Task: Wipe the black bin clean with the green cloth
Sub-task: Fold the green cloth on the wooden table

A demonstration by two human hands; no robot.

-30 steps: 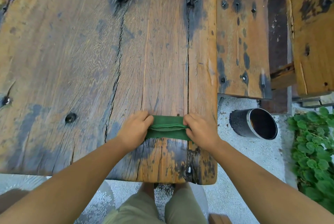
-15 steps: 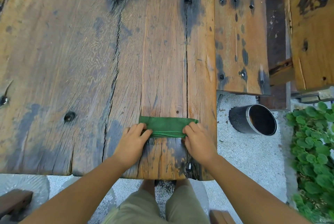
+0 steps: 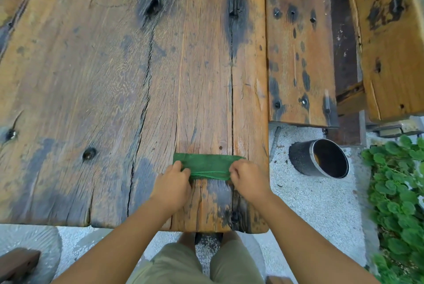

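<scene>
Folded green cloth (image 3: 207,165) flat on wooden table (image 3: 96,91) near its near edge, left hand (image 3: 172,184) and right hand (image 3: 248,179) pinching its ends, black bin (image 3: 320,161) lying sideways on gravel at right

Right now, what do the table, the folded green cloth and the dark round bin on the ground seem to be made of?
The weathered brown plank table looks like solid unvarnished wood: cracks, knots and grain show. The folded green cloth appears to be a soft woven fabric, matte, creasing where the left hand and right hand pinch it. The black cylindrical bin is probably metal with a textured coating, given its shiny rim.
</scene>
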